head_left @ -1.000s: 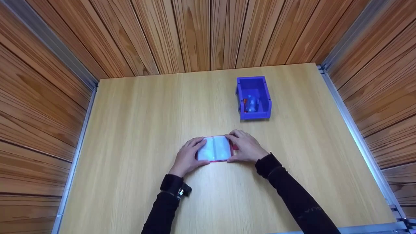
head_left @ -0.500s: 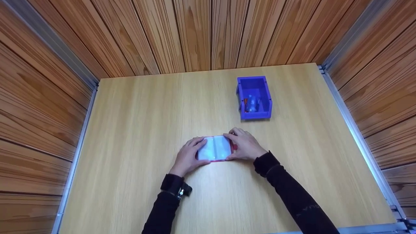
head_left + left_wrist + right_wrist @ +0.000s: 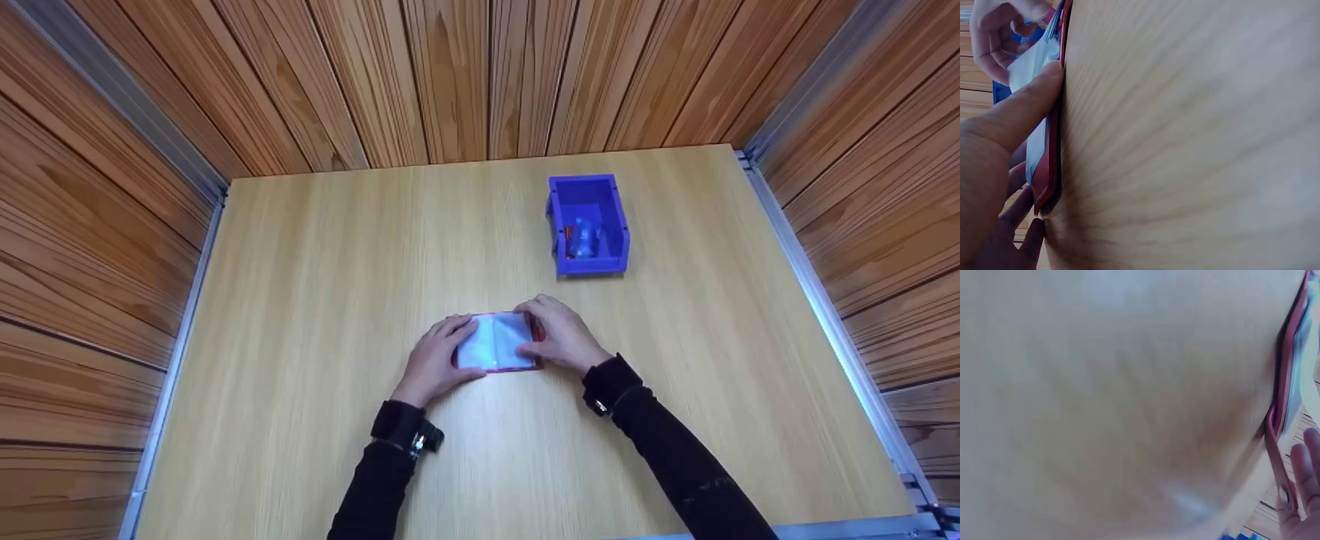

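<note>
A small red card holder (image 3: pixel 516 369) lies spread out on the table, its clear plastic sleeves (image 3: pixel 480 346) facing up. My left hand (image 3: pixel 433 365) grips its left side, thumb along the near edge and fingers at the far edge. At the right side, my right hand (image 3: pixel 561 334) holds the sleeves, with the thumb over the page and fingers at the far corner. Several sleeves fan up from the red cover (image 3: pixel 1050 163) in the left wrist view. A red strap (image 3: pixel 1276 458) with a metal snap (image 3: pixel 1283 495) hangs beside the right fingers in the right wrist view.
Behind the right hand stands a blue-purple bin (image 3: pixel 592 266) holding a clear bluish item (image 3: pixel 583 238) and something orange-red (image 3: pixel 568 241). Wooden panels (image 3: pixel 457 82) and metal rails (image 3: pixel 817 300) border the wooden table (image 3: pixel 322 285).
My right thumb has moved from the near right corner up onto the right page, and the right hand has shifted slightly left. My left hand stays put.
</note>
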Motion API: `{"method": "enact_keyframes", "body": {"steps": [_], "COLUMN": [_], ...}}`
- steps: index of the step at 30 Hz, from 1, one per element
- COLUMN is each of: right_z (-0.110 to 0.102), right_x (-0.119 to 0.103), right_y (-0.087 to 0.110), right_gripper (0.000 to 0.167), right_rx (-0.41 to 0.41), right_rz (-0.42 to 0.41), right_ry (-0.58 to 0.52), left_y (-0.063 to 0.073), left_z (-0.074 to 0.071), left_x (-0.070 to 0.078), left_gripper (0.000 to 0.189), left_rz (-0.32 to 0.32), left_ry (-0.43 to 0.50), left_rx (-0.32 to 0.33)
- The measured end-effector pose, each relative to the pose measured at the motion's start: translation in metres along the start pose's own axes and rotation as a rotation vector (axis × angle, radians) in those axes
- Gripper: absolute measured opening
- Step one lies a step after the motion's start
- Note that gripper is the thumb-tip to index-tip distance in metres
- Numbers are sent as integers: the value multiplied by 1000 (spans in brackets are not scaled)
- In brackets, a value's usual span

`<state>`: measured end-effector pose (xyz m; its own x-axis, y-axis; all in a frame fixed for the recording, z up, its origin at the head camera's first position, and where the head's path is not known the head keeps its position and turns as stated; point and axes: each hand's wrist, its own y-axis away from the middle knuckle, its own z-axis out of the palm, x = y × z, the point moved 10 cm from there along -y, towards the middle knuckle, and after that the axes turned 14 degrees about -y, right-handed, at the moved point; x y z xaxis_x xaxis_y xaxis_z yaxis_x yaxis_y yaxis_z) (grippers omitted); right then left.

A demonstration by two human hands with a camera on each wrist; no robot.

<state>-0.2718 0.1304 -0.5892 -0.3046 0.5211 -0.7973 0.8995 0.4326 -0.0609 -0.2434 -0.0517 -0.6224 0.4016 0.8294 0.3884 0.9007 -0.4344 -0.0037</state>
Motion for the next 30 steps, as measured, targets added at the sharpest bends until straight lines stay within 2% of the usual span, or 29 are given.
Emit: {"method": "enact_keyframes", "body": {"steps": [4,7,13,16,20,22,24,27,30], "right_z": [-5,-8,-7,-5,8,17,28,40,48], "right_x": [0,3,10,10,-1,-10,-19,-25,-27], "right_y": [-2,-2,-1,0,2,5,8,13,17], "right_gripper": [25,9,10,12,20,29,39,47,48], "right_rx": [99,153,173,169,50,-41,-121,-195,-226], "right_rz": [23,54,125,111,21,-43,-113,-196,-245], "right_ry": [-102,-81,-25,-48,-87,-44,51,220,342], "left_y": [0,0,0,0,0,1,1,1,2], "left_z": [1,2,2,4,2,0,-2,-4,-5], "left_x": [1,1,2,0,-2,-4,-5,-5,-5], "left_gripper": [85,85,85,86,93,102,114,124,116], "left_rz": [3,-1,-7,-18,-33,-40,-43,-35,-20], "left_ry": [-8,-3,9,6,16,40,77,140,155], "left_rx": [-4,-9,-13,-24,-14,1,14,26,33]}}
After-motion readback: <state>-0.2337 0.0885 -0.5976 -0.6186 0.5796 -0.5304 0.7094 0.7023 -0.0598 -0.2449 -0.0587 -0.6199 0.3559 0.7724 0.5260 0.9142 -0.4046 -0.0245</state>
